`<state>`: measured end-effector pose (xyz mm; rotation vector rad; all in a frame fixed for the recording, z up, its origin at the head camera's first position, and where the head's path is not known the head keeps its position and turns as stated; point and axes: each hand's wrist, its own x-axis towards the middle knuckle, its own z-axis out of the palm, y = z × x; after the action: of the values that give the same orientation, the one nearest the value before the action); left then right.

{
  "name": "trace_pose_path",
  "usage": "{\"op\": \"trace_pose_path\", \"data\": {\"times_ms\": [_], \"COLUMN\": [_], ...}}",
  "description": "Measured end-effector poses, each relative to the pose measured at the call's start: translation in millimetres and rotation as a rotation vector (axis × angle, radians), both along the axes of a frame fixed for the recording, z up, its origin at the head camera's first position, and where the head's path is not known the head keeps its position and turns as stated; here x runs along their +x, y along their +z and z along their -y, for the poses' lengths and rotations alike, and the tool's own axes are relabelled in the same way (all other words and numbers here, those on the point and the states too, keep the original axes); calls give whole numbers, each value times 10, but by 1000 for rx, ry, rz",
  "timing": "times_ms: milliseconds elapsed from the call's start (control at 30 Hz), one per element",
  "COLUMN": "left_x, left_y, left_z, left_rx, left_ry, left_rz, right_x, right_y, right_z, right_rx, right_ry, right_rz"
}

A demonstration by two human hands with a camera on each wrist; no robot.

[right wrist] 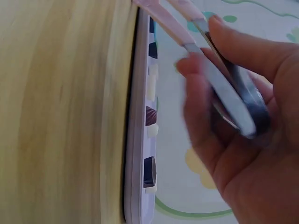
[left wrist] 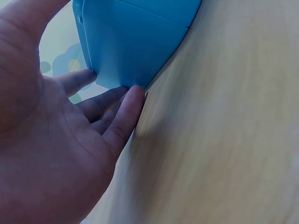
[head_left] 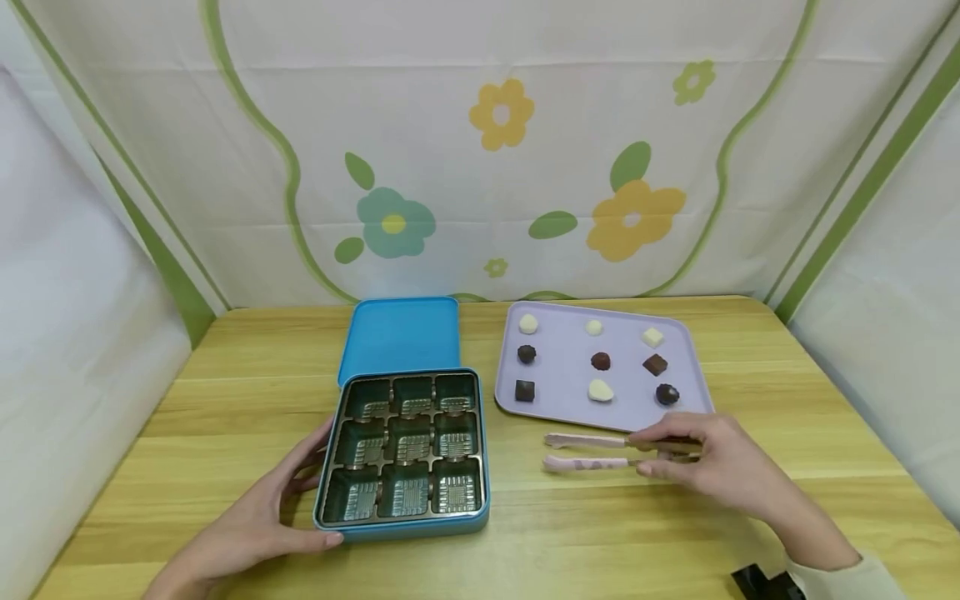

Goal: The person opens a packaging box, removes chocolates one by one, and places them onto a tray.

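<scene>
My left hand (head_left: 258, 517) holds the left side of a blue tin box (head_left: 420, 528), thumb at its front left corner. In the left wrist view its fingertips touch the blue wall (left wrist: 135, 46). Inside the box sits a dark insert (head_left: 408, 450) with several square compartments, all without contents. My right hand (head_left: 712, 462) grips a pair of tongs (right wrist: 219, 79) by the metal bend. Their pink tips (head_left: 588, 464) point left, spread apart with nothing between them, in front of a lilac tray (head_left: 562, 358). On this tray lie white chocolates (head_left: 600, 390) and dark chocolates (head_left: 525, 390) in rows.
A blue lid (head_left: 401, 333) lies behind the tin box, partly under or against its back edge. A small black object (head_left: 765, 583) is near my right sleeve (head_left: 847, 579). A flowered cloth (head_left: 480, 167) hangs behind the wooden table (head_left: 225, 400).
</scene>
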<state>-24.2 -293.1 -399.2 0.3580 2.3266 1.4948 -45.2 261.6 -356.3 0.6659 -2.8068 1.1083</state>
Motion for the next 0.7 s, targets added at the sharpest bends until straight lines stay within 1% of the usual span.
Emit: {"op": "trace_pose_path", "data": {"times_ms": [167,233,433,533,700], "left_x": [10,6,-1,6,15], "left_y": [-9,-3,8,0,2], "left_z": [-11,-11,-21,-32,-45], "left_rx": [4,11,27,40,36], "left_ry": [-6,-9,-18,-25,-17], "left_rz": [2,-4,-26,-21,-19], "right_x": [-2,-6,18,34,33], "right_y": [-55,-63,-75,-94,-110], "right_z": [9,28,96,105,82], "right_rx": [112,158,262,279,267], "right_ry": [12,2,-41,-46,-30], "right_rz": [127,154,152,152,135]}}
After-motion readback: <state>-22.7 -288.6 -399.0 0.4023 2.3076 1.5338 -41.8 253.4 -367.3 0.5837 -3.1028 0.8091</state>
